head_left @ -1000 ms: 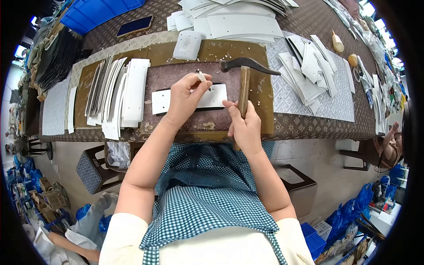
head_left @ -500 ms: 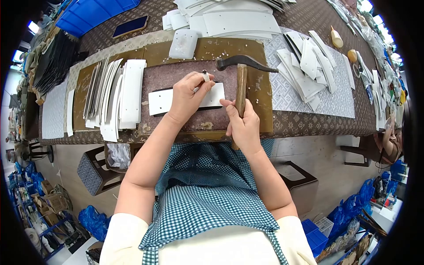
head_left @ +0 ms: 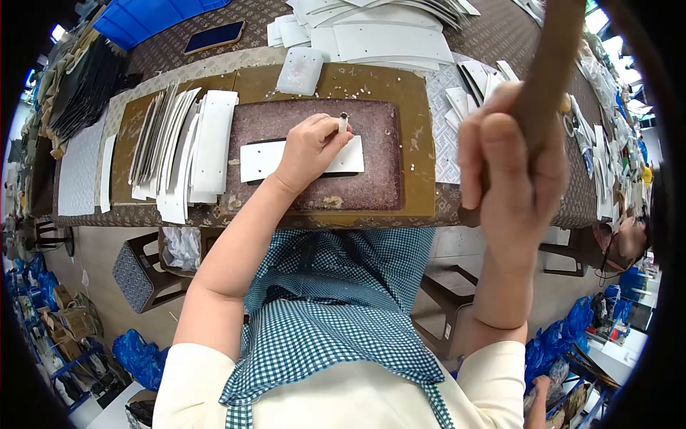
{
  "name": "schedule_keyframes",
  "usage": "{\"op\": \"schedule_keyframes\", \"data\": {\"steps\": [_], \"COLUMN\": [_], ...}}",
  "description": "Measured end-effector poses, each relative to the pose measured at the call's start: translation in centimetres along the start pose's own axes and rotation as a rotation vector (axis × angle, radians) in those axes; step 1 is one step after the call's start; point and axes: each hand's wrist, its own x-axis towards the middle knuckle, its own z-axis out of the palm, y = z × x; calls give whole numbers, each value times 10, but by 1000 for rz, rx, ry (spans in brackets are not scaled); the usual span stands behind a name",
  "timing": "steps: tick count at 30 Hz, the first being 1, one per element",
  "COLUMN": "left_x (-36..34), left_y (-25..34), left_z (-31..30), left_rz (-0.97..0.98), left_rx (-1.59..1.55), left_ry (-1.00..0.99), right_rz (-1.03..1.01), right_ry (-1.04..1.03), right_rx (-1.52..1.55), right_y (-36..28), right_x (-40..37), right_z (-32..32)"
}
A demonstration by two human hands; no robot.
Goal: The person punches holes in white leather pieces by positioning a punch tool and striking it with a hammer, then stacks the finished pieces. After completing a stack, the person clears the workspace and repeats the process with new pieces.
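Head view: our left hand [head_left: 309,154] pinches a small punch [head_left: 344,125] over a white strip [head_left: 261,161], while our right hand [head_left: 513,161], well apart, clasps a hammer handle [head_left: 549,75].

No text, brand, number or sign can be read; on the brown stool [head_left: 457,318] a small pale patch [head_left: 448,331] is seen, too small to be made out as a label; on the olive-brown board [head_left: 418,143] faint scuffs near the far edge cannot be resolved into letters or figures; on the cartons [head_left: 73,325] any print is too small to be told.
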Motion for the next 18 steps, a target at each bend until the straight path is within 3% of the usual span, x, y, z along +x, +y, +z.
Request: {"op": "schedule_keyframes", "data": {"steps": [3, 4, 5, 6, 8, 11, 12, 14, 17, 18], "left_x": [1, 0, 1, 2, -1, -2, 0, -2, -3, -2], "left_y": [-4, -5, -7, -8, -9, -11, -13, -10, -10, -9], "left_z": [2, 4, 4, 4, 4, 7, 7, 6, 5, 5], "left_rz": [82, 100, 118, 135, 147, 163, 188, 171, 130, 128], "left_rx": [22, 9, 20, 30, 40, 28, 23, 35, 21, 26], "left_ry": [29, 45, 39, 33, 23, 49, 69, 67, 51, 46], "right_rz": [38, 27, 221, 272, 485, 525, 519, 297, -91, -70], "right_ry": [13, -26, -128, -277, -474, -428, -336, -117, 35, 18], "right_rx": [105, -34, -329, -612, -684, -630, -467, -253, 12, -28], "right_y": [-9, 10, 11, 18, 35, 7, -4, -31, -42, -30], "right_x": [-2, -10, -18, -22, -33, -18, -15, -4, 15, 9], "right_z": [2, 0, -1, -1, -8, -9, -9, -5, -2, 0]}}
